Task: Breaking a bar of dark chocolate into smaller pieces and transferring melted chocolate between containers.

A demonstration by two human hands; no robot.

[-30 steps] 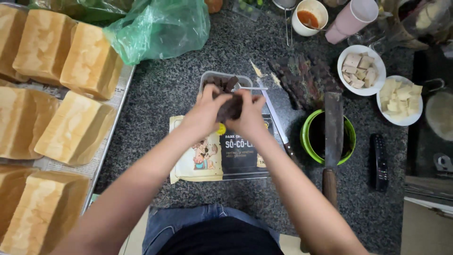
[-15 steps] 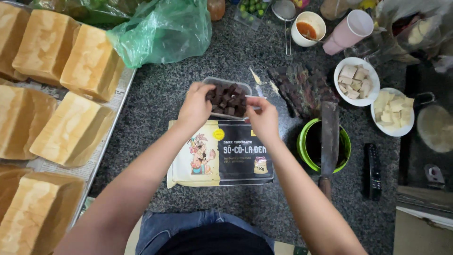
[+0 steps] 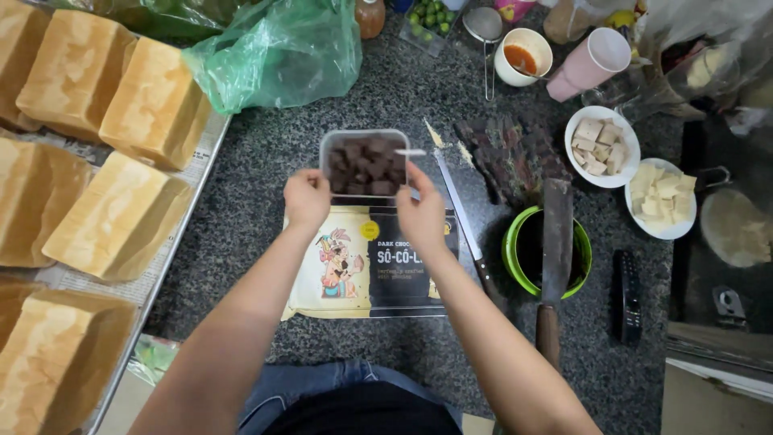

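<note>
Fingers of the left hand (image 3: 307, 198) are curled loosely at the near left corner of the clear rectangular plastic tub of dark chocolate chunks (image 3: 364, 163); whether they truly pinch the rim I cannot tell. Tub sits near the middle of the speckled dark granite tabletop (image 3: 241, 242), just behind the flat cream-and-black chocolate bag (image 3: 354, 266). The right hand (image 3: 420, 211) rests at the tub's near right corner, fingers bent, probably steadying it. Further right, a long thin knife (image 3: 459, 213) lies on the tabletop, and a cleaver (image 3: 555, 242) lies across the green round bowl (image 3: 511, 250).
</note>
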